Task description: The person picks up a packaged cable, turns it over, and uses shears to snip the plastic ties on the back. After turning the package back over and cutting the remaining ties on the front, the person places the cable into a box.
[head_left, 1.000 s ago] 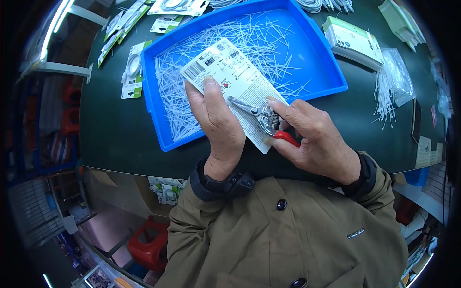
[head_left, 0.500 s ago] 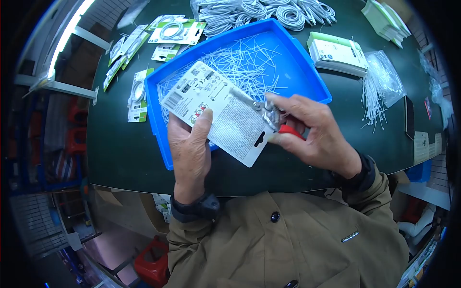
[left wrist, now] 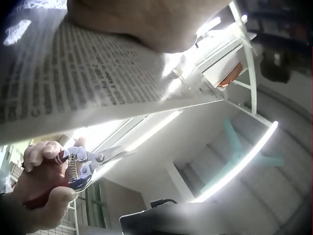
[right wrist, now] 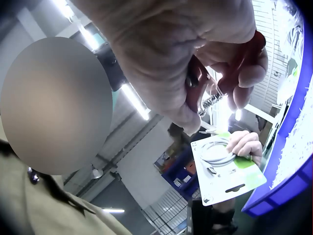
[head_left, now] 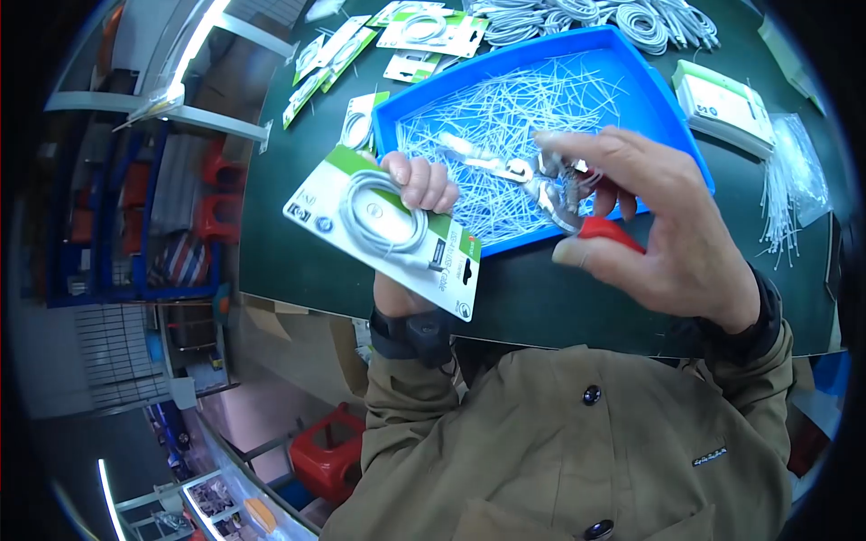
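My left hand [head_left: 419, 183] grips the top edge of a packaging card [head_left: 374, 213], fingers curled over its front. A coiled grey-white cable [head_left: 422, 240] is fastened to the card's white and green front, which faces up, tilted, in the head view. Its text-covered back fills the upper left wrist view. My right hand [head_left: 672, 212] holds red-handled pruning shears [head_left: 545, 187] with a coil spring between the handles. Their blades point left over the tray, apart from the card. In the left wrist view the shears [left wrist: 87, 160] have their blades slightly parted.
A blue tray [head_left: 702, 167] of thin white plastic strips [head_left: 505, 99] lies beyond my hands. Around it are carded cables [head_left: 428, 32], coiled loose cables [head_left: 541, 18], a card stack [head_left: 726, 113] and a clear bag [head_left: 805, 171] with white ties. A red stool [head_left: 327, 451] stands below.
The card has turned from its printed back to the cable side, with my left fingers now over the front. The shears have moved from overlapping the card to over the tray, still in my right hand.
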`<action>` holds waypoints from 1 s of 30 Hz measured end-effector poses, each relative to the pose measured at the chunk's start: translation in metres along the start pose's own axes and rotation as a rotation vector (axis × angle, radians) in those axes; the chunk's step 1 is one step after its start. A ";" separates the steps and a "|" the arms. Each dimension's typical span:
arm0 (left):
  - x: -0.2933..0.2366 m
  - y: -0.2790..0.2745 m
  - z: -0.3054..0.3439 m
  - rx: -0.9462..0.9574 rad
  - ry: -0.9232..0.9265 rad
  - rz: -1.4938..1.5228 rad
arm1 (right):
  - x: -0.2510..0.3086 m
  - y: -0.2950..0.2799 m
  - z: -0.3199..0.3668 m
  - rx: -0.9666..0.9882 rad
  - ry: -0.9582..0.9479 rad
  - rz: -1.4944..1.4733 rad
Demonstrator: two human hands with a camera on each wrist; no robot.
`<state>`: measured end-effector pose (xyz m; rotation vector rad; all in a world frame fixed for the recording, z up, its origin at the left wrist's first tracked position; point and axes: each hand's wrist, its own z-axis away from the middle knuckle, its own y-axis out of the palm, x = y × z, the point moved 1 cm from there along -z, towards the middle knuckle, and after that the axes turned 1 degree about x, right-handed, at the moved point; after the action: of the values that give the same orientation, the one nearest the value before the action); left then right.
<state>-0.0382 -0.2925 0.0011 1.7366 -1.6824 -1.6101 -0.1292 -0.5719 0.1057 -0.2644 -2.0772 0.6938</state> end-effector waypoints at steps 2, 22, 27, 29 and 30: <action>0.006 0.029 0.004 -0.222 0.028 0.033 | -0.003 0.010 0.002 0.057 -0.018 -0.033; 0.029 0.076 -0.009 -0.163 -0.182 -0.044 | 0.005 0.010 0.010 0.116 -0.023 0.079; 0.042 0.075 -0.010 -0.171 -0.145 -0.116 | 0.010 0.006 0.013 0.124 -0.049 0.083; 0.043 0.071 -0.010 -0.143 -0.156 -0.120 | 0.012 0.007 0.014 0.101 -0.058 0.101; 0.041 0.067 -0.011 -0.093 -0.183 -0.103 | 0.012 0.007 0.014 0.095 -0.061 0.112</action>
<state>-0.0770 -0.3523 0.0355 1.7021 -1.5889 -1.9128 -0.1483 -0.5664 0.1040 -0.3104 -2.0927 0.8756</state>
